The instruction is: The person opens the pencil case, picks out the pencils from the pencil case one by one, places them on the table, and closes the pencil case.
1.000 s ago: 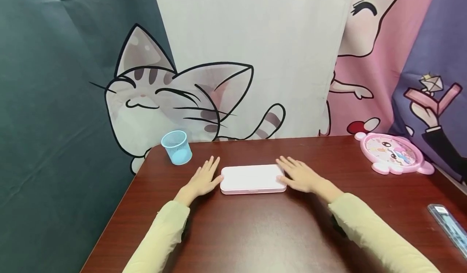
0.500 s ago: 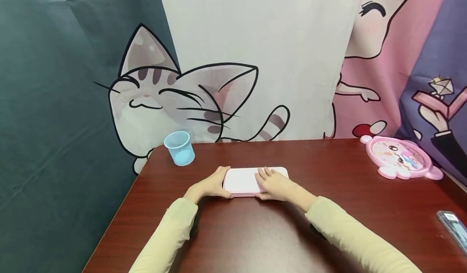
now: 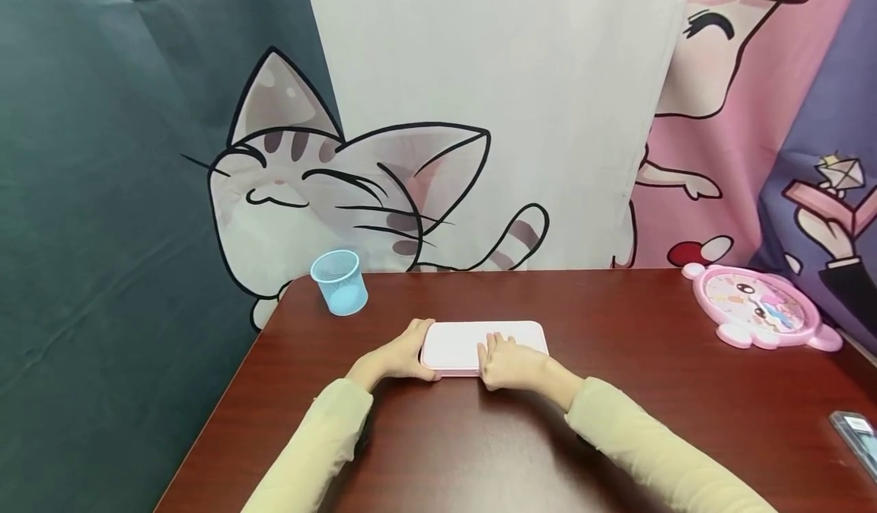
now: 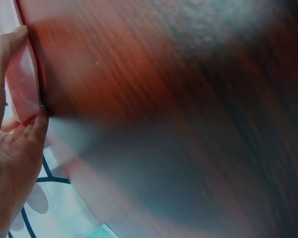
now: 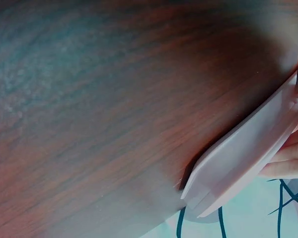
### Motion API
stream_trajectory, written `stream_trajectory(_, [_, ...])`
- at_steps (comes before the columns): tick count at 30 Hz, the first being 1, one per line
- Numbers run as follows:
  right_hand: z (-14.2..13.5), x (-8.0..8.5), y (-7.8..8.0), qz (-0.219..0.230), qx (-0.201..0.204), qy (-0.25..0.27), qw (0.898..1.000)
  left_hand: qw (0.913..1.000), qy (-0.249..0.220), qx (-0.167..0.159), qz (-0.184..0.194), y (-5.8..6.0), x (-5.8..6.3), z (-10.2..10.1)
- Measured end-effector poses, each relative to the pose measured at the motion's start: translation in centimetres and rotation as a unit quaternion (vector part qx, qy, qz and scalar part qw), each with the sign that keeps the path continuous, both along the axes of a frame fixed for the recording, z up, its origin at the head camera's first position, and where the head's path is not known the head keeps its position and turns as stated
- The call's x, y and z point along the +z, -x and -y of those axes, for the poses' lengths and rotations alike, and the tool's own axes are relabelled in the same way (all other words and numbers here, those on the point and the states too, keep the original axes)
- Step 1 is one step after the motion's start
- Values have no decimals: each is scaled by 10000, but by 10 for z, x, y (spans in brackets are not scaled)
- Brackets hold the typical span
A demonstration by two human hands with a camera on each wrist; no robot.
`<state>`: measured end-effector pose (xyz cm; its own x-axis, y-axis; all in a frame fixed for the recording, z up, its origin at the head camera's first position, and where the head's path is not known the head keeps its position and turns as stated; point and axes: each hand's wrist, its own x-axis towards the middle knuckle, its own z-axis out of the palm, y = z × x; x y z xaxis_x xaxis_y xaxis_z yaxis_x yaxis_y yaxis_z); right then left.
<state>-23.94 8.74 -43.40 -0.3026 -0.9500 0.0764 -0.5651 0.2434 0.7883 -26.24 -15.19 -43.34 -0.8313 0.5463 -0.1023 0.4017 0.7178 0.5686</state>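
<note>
A flat, closed case [image 3: 448, 343] with a white lid and pink sides lies on the brown table. My left hand [image 3: 400, 355] grips its left end, thumb at the front corner and fingers round the back. In the left wrist view the left hand [image 4: 20, 158] holds the pink end of the case [image 4: 24, 82]. My right hand [image 3: 514, 364] is at the front edge, right of the middle, with bent fingers over the lid. The right wrist view shows the case side [image 5: 248, 144] and part of the right hand [image 5: 290, 161]; its thumb tip is hardly visible.
A light blue mesh cup [image 3: 340, 285] stands at the table's back left corner. On the back right lies a pink cartoon-animal clock [image 3: 754, 306]. A clear-and-grey package [image 3: 856, 437] is at the right edge. Behind the table [image 3: 479, 452] hangs a printed cat curtain [image 3: 308, 178].
Both hands have come from lying flat beside the case to holding it. The right hand has slid across the lid to the front edge, its fingers now more bent.
</note>
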Motion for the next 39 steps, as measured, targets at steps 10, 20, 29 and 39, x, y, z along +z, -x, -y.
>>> stream_trajectory(10, [-2,-1,2,67,161,513,9985,9999,113,-46,68,0,2,-1])
stream_trajectory(20, [-70,12,13,3265,-380,3047,8940,9980,8,298,564,3,5,-2])
stream_trajectory(29, [-85,15,25,3382,-31,5661,7517,9910,-1014,847,222,1,7,13])
stream_trajectory(39, [-57,10,34,3207,-1909,7249,5789,9691,735,71,-2355,17,6,0])
